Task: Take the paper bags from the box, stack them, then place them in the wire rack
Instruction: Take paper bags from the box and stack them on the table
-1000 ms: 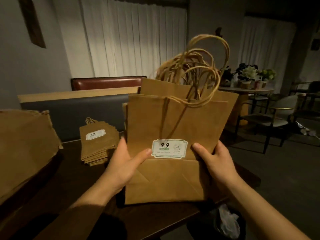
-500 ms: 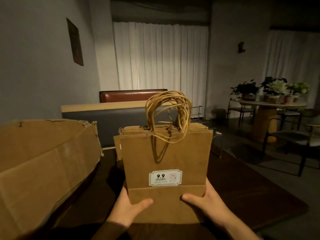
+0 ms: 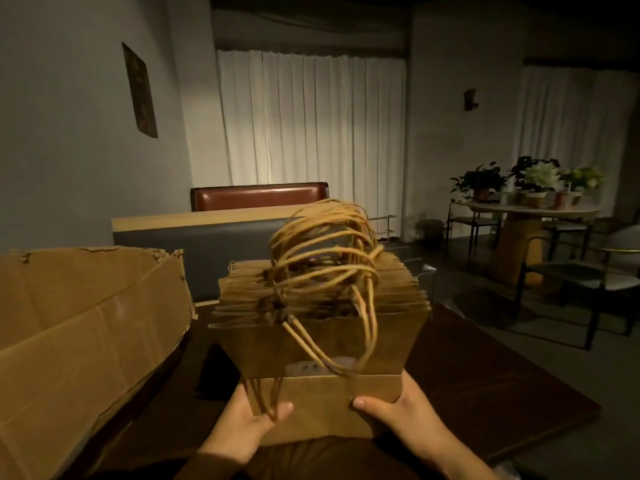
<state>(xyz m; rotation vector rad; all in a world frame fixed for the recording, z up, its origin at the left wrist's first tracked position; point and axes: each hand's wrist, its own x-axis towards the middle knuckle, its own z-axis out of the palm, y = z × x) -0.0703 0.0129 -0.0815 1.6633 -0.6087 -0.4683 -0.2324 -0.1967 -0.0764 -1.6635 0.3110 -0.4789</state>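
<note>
Head view, from left to right: an open cardboard box (image 3: 86,327) with torn flap edges fills the left side, resting on a dark wooden table (image 3: 485,386). Just right of it, over the table's near edge, a thick stack of brown paper bags (image 3: 322,344) is held up at a forward tilt, so the fanned top edges and the tangle of twisted paper handles (image 3: 325,261) face the camera; the handles are blurred. A pale label on the front bag is partly visible behind the drooping handles, too blurred to read. The left hand (image 3: 249,420) grips the stack's lower left corner, thumb laid across the front of the folded bottom, fingers hidden behind. The right hand (image 3: 398,414) grips the lower right corner in the same way, thumb on the front face, fingers out of sight behind the bags. Beyond the stack stands a grey bench back with a wooden top rail (image 3: 207,220) and a brown leather seat back (image 3: 259,195), before white curtains (image 3: 311,123). Far right, a round table (image 3: 530,209) carries potted plants (image 3: 533,178), with dark chairs (image 3: 588,271) near it.
</note>
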